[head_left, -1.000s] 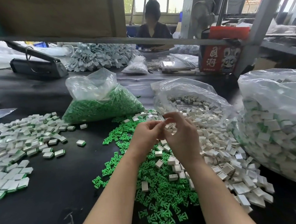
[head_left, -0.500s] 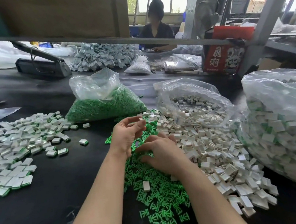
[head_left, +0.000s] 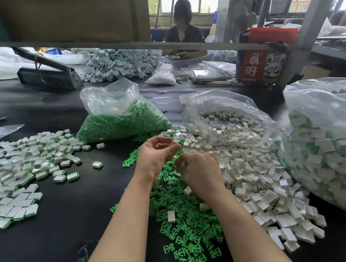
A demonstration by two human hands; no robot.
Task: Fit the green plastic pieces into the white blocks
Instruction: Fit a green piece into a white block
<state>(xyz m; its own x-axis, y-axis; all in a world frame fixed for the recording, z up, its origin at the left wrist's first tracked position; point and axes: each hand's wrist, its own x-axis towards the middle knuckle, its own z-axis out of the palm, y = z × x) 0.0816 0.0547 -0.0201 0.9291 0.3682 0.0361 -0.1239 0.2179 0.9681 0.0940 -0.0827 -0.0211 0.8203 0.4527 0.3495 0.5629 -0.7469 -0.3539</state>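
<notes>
I am holding my left hand [head_left: 157,154] loosely curled above the loose green plastic pieces [head_left: 186,227], seemingly grasping nothing, while my right hand [head_left: 199,170] is pinching something small I cannot identify. Finished blocks [head_left: 24,168] are piling up at the left of the worktop [head_left: 58,229]. Many empty white blocks [head_left: 249,166] are waiting at the right, so I judge plenty remains.

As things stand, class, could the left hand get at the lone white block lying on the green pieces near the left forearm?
Probably yes. The white block lies in the open on the green pieces, just beside the left forearm, nothing covering it. The left hand would only need to draw back toward the body.
</notes>
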